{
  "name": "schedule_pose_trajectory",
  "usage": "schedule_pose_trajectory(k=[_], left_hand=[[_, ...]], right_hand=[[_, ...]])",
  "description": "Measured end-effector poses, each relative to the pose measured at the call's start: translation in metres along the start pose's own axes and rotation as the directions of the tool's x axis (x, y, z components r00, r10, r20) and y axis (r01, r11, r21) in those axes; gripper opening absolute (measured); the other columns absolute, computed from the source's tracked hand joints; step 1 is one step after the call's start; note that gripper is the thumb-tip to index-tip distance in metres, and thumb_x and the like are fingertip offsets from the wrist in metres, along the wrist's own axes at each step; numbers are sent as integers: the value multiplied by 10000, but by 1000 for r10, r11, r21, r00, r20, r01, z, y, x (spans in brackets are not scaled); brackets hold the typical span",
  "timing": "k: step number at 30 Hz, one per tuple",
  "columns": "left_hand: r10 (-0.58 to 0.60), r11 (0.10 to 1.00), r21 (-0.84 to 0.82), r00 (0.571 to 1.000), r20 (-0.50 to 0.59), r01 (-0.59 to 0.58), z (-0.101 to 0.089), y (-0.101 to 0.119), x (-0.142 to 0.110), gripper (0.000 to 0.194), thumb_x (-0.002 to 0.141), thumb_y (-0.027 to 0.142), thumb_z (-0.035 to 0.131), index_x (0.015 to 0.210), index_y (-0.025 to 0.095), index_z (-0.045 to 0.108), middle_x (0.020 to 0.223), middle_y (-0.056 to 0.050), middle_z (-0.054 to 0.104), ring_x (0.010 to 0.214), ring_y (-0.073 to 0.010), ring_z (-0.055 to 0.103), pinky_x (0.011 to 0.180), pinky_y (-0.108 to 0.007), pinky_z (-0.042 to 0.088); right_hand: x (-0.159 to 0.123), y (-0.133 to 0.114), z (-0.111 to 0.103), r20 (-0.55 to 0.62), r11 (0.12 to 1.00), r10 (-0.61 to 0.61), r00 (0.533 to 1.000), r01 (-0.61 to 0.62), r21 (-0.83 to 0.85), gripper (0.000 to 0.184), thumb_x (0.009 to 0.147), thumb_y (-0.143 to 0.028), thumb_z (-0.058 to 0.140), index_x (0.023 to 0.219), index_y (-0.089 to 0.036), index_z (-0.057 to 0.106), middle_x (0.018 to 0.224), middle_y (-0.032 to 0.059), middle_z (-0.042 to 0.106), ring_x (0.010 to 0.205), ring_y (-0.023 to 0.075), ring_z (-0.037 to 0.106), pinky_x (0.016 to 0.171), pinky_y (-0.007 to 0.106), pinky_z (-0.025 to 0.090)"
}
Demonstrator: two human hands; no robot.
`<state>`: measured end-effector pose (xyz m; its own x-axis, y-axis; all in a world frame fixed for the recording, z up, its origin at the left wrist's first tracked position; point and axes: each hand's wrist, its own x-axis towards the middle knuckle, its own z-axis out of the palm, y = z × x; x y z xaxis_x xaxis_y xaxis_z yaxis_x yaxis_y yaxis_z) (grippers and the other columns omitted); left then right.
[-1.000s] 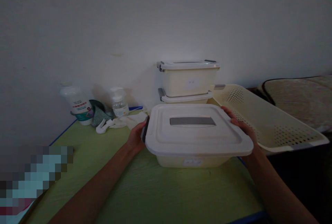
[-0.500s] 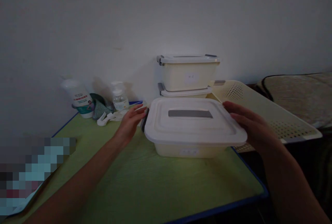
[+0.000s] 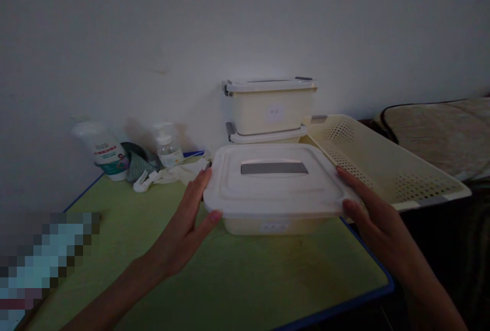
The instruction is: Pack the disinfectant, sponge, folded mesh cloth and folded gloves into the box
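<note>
A cream storage box with a white lid sits low over the front of the green table, a grey handle set into its lid. My left hand grips the lid's left side, the thumb at the near corner and the fingers along the edge. On the opposite side my right hand holds the lid's right edge, fingers and thumb pressed against it. The outer side latches are mostly hidden by my hands. A small paper label is stuck on the box front.
Two more lidded boxes are stacked behind against the wall. A perforated cream basket stands to the right. On the table's left are a large pump bottle, a small pump bottle, and a blurred-out item.
My left hand has closed in on the lid's left edge, its thumb now at the near corner. My right hand has brought its thumb onto the right edge. The view has shifted slightly.
</note>
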<state>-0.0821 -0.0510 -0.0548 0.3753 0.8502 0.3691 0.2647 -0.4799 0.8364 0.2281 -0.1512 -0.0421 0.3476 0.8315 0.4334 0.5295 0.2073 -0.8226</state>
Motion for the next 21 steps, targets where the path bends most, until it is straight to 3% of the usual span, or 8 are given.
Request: schedule_pose_trajectory(k=[3,8,12,16,19,21], left_hand=[[58,992,107,998,21,-60,0,-5,1,627,868,450,504,1429,301,267,1530,3,195,1416,-238,85,1156,-425,26],[116,952,279,992,49,-126,-2,-3,3,603,901,464,434,1440,344,191,1532,21,151,1406,-244,69,1144,-490,84],[181,921,344,983,36,-182,-5,3,2,611,912,454,417,1445,366,131,1531,22,153,1399,-251,92,1137,-507,125],[283,880,390,959,28,-271,-14,19,9,621,906,461,427,1444,374,130,1527,25,178,1399,-251,136,1141,-499,128],[357,863,388,934,-15,-324,-24,41,31,633,884,530,423,1440,298,227,1505,-21,268,1387,-265,211,1145,-479,141],[358,883,350,931,-69,-313,-30,57,54,720,850,611,410,1425,196,288,1490,-86,301,1372,-289,258,1139,-485,157]], right_hand=[[0,5,2,-54,979,-120,991,109,-172,563,752,-525,630,1263,-308,537,1358,25,500,1297,329,372,1106,505,221],[1,4,1,-5,920,-204,979,190,-344,625,751,-550,616,1312,-308,486,1344,34,515,1237,327,454,1079,535,260],[-1,-7,-4,9,928,-225,974,217,-304,584,752,-525,635,1281,-305,521,1353,41,501,1241,320,445,1081,543,252],[3,-31,-12,-66,940,-289,955,270,-208,485,763,-471,652,1228,-378,550,1385,-21,463,1290,288,382,1070,526,306],[27,-54,-18,-159,924,-361,919,328,-197,419,722,-490,686,1123,-388,621,1339,-34,516,1285,284,398,1090,523,277],[53,-66,-20,-178,915,-397,901,372,-156,391,674,-498,724,1034,-356,666,1288,-10,566,1233,304,464,1052,543,331]])
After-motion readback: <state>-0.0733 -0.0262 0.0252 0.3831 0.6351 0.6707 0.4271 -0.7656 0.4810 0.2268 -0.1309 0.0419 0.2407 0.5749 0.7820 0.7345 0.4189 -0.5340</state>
